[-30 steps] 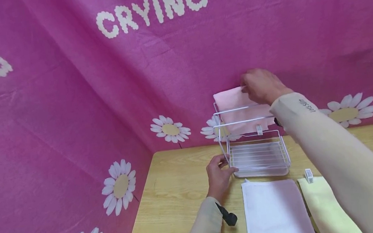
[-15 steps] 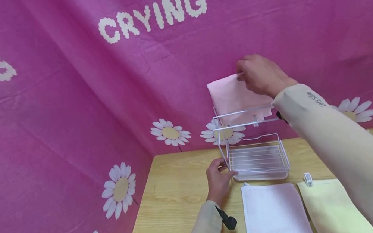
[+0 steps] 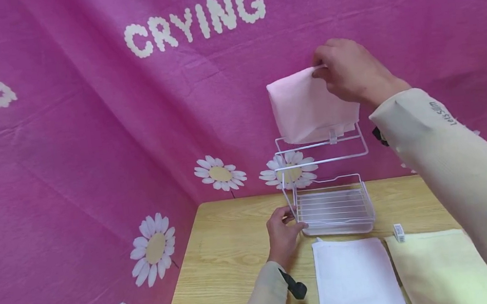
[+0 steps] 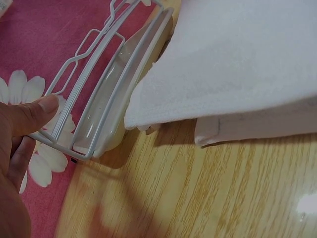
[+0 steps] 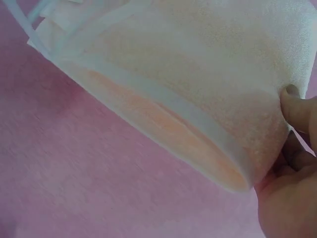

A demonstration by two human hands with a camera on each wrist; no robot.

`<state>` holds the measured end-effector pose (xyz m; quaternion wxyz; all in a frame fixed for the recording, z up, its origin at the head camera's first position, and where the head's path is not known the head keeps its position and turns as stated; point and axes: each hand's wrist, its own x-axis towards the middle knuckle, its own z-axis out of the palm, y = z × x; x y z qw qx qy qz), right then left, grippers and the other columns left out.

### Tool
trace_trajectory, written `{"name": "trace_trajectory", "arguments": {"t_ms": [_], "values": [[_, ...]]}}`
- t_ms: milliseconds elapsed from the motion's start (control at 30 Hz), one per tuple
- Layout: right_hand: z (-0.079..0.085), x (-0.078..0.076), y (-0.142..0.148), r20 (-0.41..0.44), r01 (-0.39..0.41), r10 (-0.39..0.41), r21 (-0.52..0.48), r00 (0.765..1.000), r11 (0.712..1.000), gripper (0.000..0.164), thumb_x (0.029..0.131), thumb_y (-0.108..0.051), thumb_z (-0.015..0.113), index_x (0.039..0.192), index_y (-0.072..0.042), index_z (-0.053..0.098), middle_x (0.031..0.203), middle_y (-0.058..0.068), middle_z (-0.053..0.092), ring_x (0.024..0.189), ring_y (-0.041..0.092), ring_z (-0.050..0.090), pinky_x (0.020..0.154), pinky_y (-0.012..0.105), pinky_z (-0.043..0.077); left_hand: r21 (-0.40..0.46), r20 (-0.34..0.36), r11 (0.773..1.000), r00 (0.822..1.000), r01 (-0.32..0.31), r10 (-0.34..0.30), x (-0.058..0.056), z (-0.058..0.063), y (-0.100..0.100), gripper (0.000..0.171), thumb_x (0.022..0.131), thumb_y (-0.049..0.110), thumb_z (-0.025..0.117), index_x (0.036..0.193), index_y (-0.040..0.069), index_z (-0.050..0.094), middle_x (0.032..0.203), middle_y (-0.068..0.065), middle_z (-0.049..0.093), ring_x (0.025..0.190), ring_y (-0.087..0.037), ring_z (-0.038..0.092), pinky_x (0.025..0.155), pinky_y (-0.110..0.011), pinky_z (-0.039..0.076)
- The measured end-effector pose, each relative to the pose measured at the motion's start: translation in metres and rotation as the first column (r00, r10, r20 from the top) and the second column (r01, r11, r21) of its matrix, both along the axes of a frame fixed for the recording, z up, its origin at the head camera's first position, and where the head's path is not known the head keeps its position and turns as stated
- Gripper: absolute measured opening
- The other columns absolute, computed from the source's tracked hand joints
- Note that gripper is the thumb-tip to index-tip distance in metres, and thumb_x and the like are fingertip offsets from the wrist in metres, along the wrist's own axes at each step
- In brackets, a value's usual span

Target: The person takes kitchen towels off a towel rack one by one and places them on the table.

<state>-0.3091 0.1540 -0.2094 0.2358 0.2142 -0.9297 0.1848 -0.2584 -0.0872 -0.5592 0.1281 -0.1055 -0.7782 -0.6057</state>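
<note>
My right hand [image 3: 352, 70] pinches the top edge of a folded pink towel [image 3: 305, 102], which hangs over the upper bars of a white wire rack [image 3: 321, 161]. A small tag dangles from the towel's lower edge. In the right wrist view, thumb and fingers grip the cloth [image 5: 213, 69] and its layers gape apart along one side. Down at the rack's left side, my left hand [image 3: 283, 234] holds the wire frame between thumb and fingers. The left wrist view shows the thumb [image 4: 48, 105] on the wires. Under the lower shelf sits a pale plastic tray [image 3: 339, 230].
A folded white towel [image 3: 354, 278] lies on the wooden table [image 3: 222, 252] in front of the rack. Beside it on the right is a folded yellow towel [image 3: 443, 265] with a tag. A magenta cloth [image 3: 221, 100] with daisies covers the walls behind and left.
My right hand has risen, lifting the pink towel from behind the rack's upper bars until its lower edge is about level with them. The left hand stays on the frame.
</note>
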Motion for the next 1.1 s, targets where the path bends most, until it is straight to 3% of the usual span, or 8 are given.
{"name": "trace_trajectory", "arguments": {"t_ms": [300, 633, 733, 800, 867, 1000, 1100], "values": [[0.026, 0.021, 0.018, -0.186, 0.030, -0.042, -0.067, 0.982, 0.997, 0.014, 0.097, -0.002, 0.062, 0.103, 0.010, 0.064, 0.098, 0.028, 0.061, 0.092, 0.042, 0.056, 0.081, 0.056, 0.048, 0.004, -0.017, 1.000, 1.000, 0.009, -0.009, -0.004, -0.004, -0.001, 0.044, 0.066, -0.016, 0.085, 0.107, -0.008, 0.068, 0.102, -0.018, 0.068, 0.093, -0.023, 0.067, 0.085, -0.033, 0.061], [0.045, 0.061, 0.051, -0.202, 0.165, -0.178, -0.078, 0.963, 0.983, 0.024, 0.100, -0.009, 0.059, 0.109, 0.014, 0.062, 0.107, 0.030, 0.058, 0.099, 0.043, 0.051, 0.083, 0.056, 0.047, 0.020, -0.022, 1.000, 1.000, 0.021, -0.020, -0.008, -0.005, -0.002, 0.046, 0.064, -0.018, 0.085, 0.106, -0.009, 0.069, 0.102, -0.023, 0.068, 0.094, -0.029, 0.068, 0.084, -0.032, 0.061], [0.042, 0.074, 0.063, -0.230, 0.192, -0.204, -0.073, 0.952, 0.979, 0.024, 0.099, -0.007, 0.061, 0.109, 0.014, 0.063, 0.108, 0.032, 0.059, 0.100, 0.044, 0.052, 0.086, 0.054, 0.049, 0.006, 0.002, 1.000, 1.000, 0.018, -0.018, -0.009, -0.004, -0.003, 0.046, 0.066, -0.017, 0.085, 0.108, -0.009, 0.069, 0.104, -0.023, 0.068, 0.095, -0.027, 0.068, 0.086, -0.031, 0.060], [0.037, 0.080, 0.070, -0.272, 0.190, -0.205, -0.082, 0.940, 0.978, 0.023, 0.097, -0.006, 0.062, 0.108, 0.014, 0.064, 0.107, 0.031, 0.061, 0.100, 0.043, 0.053, 0.089, 0.038, 0.048, -0.003, 0.012, 1.000, 1.000, 0.018, -0.018, -0.011, -0.004, -0.004, 0.046, 0.067, -0.016, 0.085, 0.109, -0.008, 0.069, 0.105, -0.023, 0.068, 0.095, -0.025, 0.067, 0.086, -0.031, 0.060], [0.030, 0.086, 0.077, -0.308, 0.191, -0.210, -0.089, 0.928, 0.978, 0.021, 0.096, -0.006, 0.063, 0.106, 0.012, 0.065, 0.105, 0.030, 0.062, 0.099, 0.043, 0.054, 0.085, 0.023, 0.039, -0.004, 0.018, 1.000, 1.000, 0.016, -0.016, -0.012, -0.005, -0.005, 0.045, 0.067, -0.016, 0.085, 0.109, -0.007, 0.069, 0.105, -0.022, 0.068, 0.095, -0.023, 0.067, 0.086, -0.030, 0.060], [0.015, 0.095, 0.091, -0.389, 0.170, -0.196, -0.101, 0.900, 0.980, 0.015, 0.094, 0.000, 0.064, 0.102, 0.013, 0.066, 0.097, 0.028, 0.061, 0.090, 0.040, 0.053, 0.074, 0.016, 0.026, 0.008, 0.016, 1.000, 1.000, 0.014, -0.014, -0.014, -0.008, -0.006, 0.046, 0.066, -0.017, 0.085, 0.108, -0.007, 0.069, 0.104, -0.021, 0.068, 0.095, -0.025, 0.067, 0.086, -0.030, 0.060], [0.001, 0.100, 0.104, -0.461, 0.112, -0.156, -0.123, 0.873, 0.986, 0.009, 0.090, 0.007, 0.065, 0.095, 0.014, 0.065, 0.087, 0.025, 0.059, 0.082, 0.012, 0.049, 0.071, 0.017, 0.024, 0.018, 0.011, 1.000, 1.000, 0.013, -0.013, -0.015, -0.009, -0.007, 0.047, 0.066, -0.017, 0.084, 0.109, -0.009, 0.069, 0.105, -0.024, 0.068, 0.097, -0.030, 0.067, 0.086, -0.031, 0.060]]}}
